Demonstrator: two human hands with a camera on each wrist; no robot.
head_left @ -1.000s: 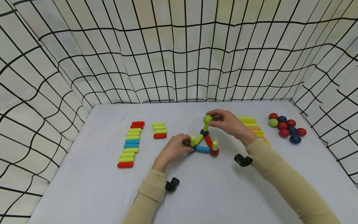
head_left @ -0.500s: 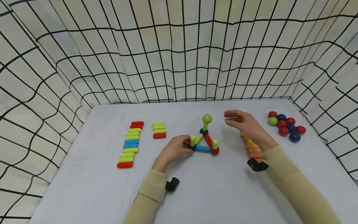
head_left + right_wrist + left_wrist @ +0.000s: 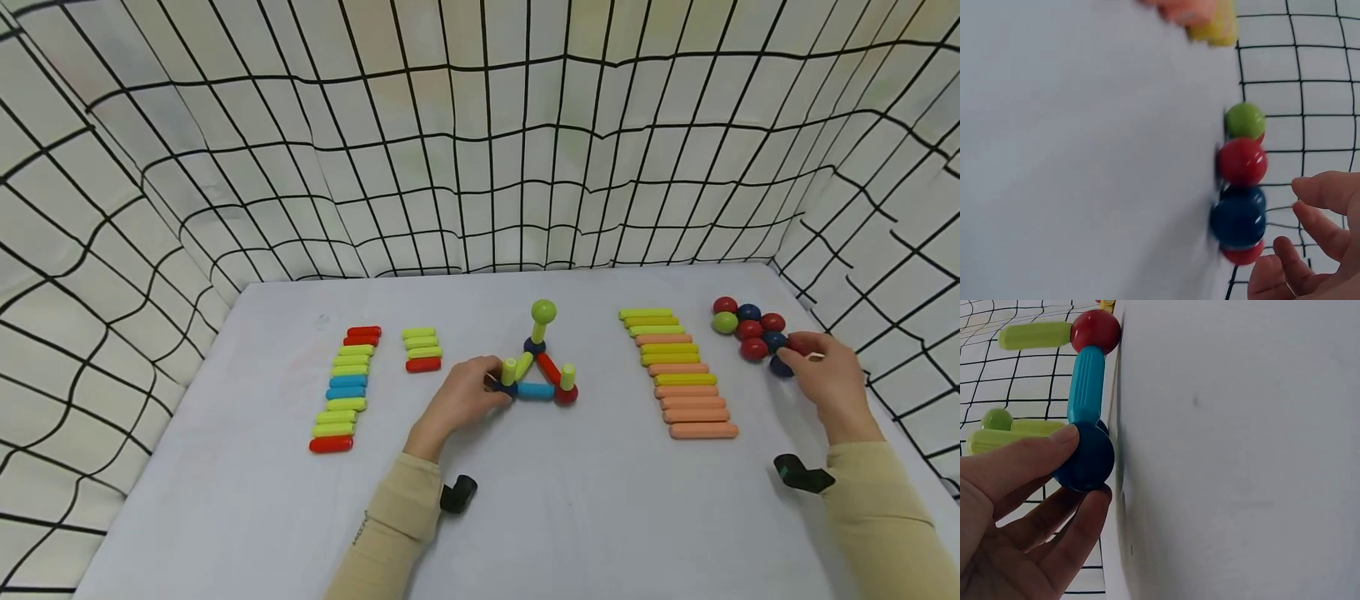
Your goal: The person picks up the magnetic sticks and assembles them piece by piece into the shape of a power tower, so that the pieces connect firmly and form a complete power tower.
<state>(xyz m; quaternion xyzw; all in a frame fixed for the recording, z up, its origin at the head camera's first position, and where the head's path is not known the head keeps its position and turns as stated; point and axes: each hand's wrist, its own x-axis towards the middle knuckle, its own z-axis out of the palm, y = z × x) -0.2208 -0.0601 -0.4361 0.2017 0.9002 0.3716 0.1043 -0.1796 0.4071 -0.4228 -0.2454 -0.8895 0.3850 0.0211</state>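
Observation:
A triangular frame of sticks and balls stands mid-table. My left hand pinches the dark blue ball at its left corner between thumb and fingers. A blue stick joins that ball to the red ball. Short green sticks stand upright at the corners; the far one carries a green ball. At the right, my right hand hovers by a cluster of red, dark blue and green balls. In the right wrist view its fingers are spread and apart from the nearest dark blue ball.
Orange and yellow sticks lie in a column between the frame and the loose balls. Two groups of red, green and blue sticks lie at the left. Netting over white walls surrounds the table's back and sides.
My right hand has let go of the green ball, which stays atop the far upright stick, and has moved right to the loose balls. My left hand keeps its hold on the corner ball.

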